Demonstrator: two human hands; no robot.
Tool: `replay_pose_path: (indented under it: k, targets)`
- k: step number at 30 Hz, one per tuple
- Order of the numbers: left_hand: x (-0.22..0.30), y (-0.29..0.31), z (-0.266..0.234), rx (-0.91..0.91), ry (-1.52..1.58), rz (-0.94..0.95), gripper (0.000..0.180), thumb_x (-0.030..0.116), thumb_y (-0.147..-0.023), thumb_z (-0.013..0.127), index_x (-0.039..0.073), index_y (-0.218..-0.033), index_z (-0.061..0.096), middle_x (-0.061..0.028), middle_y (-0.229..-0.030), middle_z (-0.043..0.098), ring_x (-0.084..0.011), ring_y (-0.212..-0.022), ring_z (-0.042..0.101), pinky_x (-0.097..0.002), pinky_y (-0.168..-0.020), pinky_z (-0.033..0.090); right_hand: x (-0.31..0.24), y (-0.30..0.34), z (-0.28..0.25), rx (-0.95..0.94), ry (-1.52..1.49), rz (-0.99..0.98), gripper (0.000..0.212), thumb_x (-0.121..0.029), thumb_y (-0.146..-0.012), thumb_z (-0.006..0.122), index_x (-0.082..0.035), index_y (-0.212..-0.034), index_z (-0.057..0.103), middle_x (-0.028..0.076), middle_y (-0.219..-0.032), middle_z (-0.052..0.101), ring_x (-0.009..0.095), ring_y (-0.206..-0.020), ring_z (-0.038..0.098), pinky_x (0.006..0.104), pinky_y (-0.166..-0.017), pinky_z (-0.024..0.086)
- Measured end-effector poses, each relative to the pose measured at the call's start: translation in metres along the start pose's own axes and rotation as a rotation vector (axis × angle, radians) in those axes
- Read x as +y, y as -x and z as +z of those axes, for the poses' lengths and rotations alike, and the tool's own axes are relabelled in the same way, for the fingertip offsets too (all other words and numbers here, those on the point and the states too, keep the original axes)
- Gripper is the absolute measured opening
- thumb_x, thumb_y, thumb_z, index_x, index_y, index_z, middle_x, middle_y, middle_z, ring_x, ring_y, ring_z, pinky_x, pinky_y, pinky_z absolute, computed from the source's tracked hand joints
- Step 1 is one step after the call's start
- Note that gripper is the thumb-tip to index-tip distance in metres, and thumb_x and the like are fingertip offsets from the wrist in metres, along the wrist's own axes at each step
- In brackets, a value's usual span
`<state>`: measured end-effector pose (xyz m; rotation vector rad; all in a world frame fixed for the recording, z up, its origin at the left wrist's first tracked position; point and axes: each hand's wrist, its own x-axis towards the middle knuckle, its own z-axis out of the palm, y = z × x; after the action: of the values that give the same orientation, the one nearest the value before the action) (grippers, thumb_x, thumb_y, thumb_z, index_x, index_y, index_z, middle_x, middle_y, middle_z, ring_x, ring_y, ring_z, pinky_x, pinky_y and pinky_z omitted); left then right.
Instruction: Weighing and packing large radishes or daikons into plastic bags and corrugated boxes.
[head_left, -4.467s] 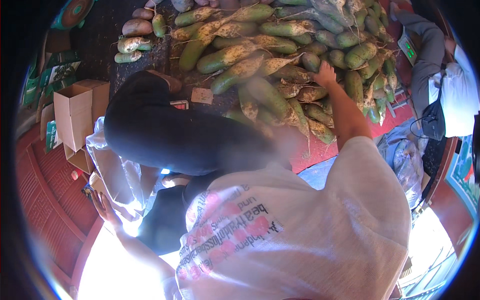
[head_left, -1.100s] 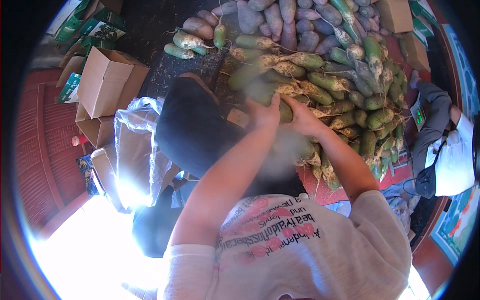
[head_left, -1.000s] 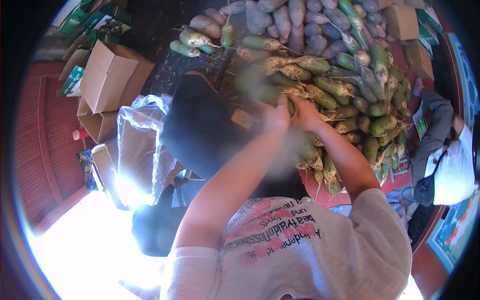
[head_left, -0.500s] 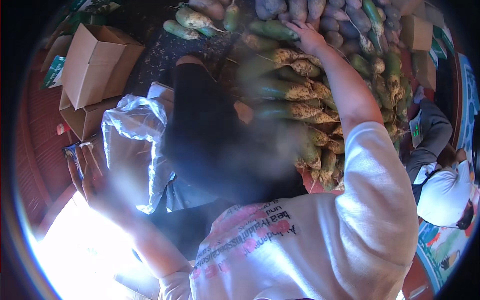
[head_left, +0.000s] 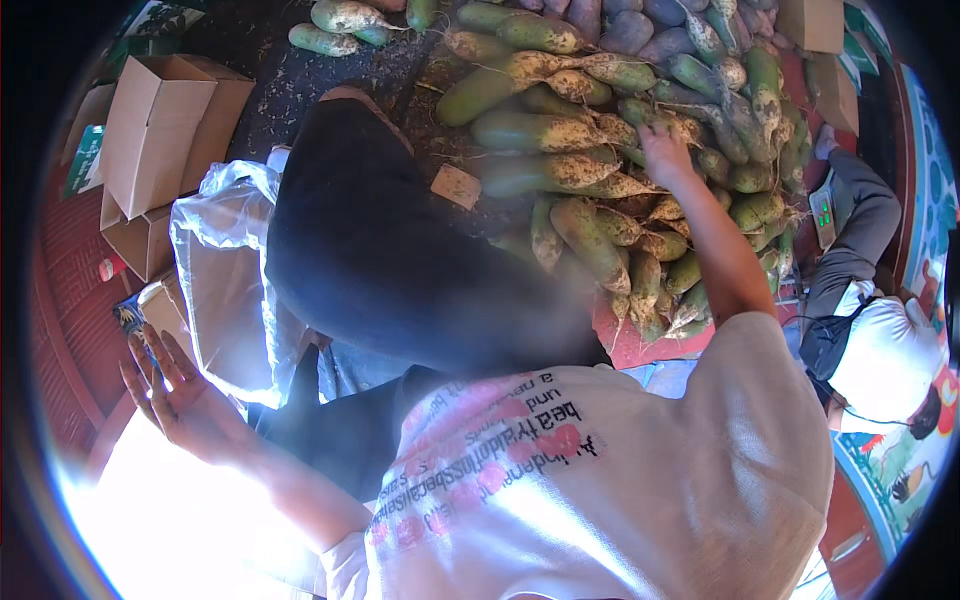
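Both hands were apart and busy with different things. Right hand [head_left: 665, 155] was stretched far forward at the end of a nearly straight arm, palm down on the radish pile [head_left: 600, 150], fingers curled over one of the long green-and-white roots near the pile's middle. Whether it had a firm grip on that root or only rested on it I could not tell. Left hand [head_left: 180, 395] hung low and out to the person's left, open wide with the fingers spread and nothing in it, just beside a clear plastic bag [head_left: 225, 270] that stood slack and open near the legs.

By my judgement the step in hand was picking: a root was being chosen or loosened from the heap, and it had not yet been lifted. The next move would call for closing the right fingers fully round one root and drawing it free without rolling its neighbours, while the left hand would need to catch the bag's rim and hold the mouth open.

Cardboard boxes [head_left: 150, 130] stood beyond the bag, on the left. Another person [head_left: 870, 340] in a white top crouched at the right edge, next to a small scale [head_left: 825, 210].
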<state>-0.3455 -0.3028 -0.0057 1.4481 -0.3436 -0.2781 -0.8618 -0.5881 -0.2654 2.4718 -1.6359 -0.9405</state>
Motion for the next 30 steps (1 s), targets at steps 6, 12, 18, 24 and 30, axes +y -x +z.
replay_pose_path:
  k: [6,12,18,24,30]
  targets:
    - [0.007,0.02,-0.029,-0.013,0.038,0.004,0.055,-0.002,-0.095,0.046,-0.007,-0.146,0.028,-0.0312,-0.15,0.031,-0.042,-0.143,0.034,-0.0495,-0.122,0.03,-0.075,0.031,0.015,-0.126,-0.316,-0.292,0.09,-0.008,-0.077,0.074,-0.012,-0.152,0.026,0.017,-0.148,0.043,0.034,-0.137,0.042,0.0497,-0.106,0.045]
    - [0.012,0.027,-0.038,-0.027,0.074,-0.009,0.057,-0.004,-0.093,0.046,-0.007,-0.146,0.027,-0.0306,-0.152,0.027,-0.043,-0.145,0.03,-0.0498,-0.122,0.029,-0.077,0.038,0.021,-0.061,-0.201,-0.318,0.088,-0.017,-0.075,0.078,-0.007,-0.149,0.031,0.016,-0.141,0.046,0.036,-0.128,0.048,0.0465,-0.101,0.046]
    - [0.004,0.02,-0.052,0.02,-0.047,0.023,0.055,-0.006,-0.092,0.046,-0.008,-0.144,0.03,-0.0294,-0.155,0.025,-0.0422,-0.146,0.028,-0.0522,-0.122,0.028,-0.054,0.104,0.059,0.178,-0.785,-0.198,0.092,-0.037,-0.076,0.081,-0.003,-0.146,0.033,0.022,-0.151,0.032,0.043,-0.134,0.038,0.048,-0.113,0.035]
    - [0.015,0.036,-0.009,-0.085,0.018,0.094,0.054,-0.003,-0.096,0.043,-0.005,-0.148,0.03,-0.0289,-0.155,0.027,-0.0423,-0.143,0.034,-0.0511,-0.12,0.032,-0.114,0.177,0.114,0.144,-0.732,0.119,0.107,-0.043,-0.072,0.083,-0.002,-0.151,0.022,0.023,-0.15,0.033,0.042,-0.136,0.036,0.0471,-0.115,0.031]
    - [-0.003,0.093,0.075,-0.496,-0.579,0.381,0.035,0.001,-0.097,0.048,-0.01,-0.131,0.052,-0.0239,-0.148,0.039,-0.0384,-0.138,0.042,-0.0492,-0.118,0.036,-0.073,0.172,0.13,-0.299,-0.884,0.075,0.105,-0.037,-0.074,0.085,-0.001,-0.152,0.025,0.022,-0.142,0.047,0.034,-0.135,0.044,0.0422,-0.114,0.035]
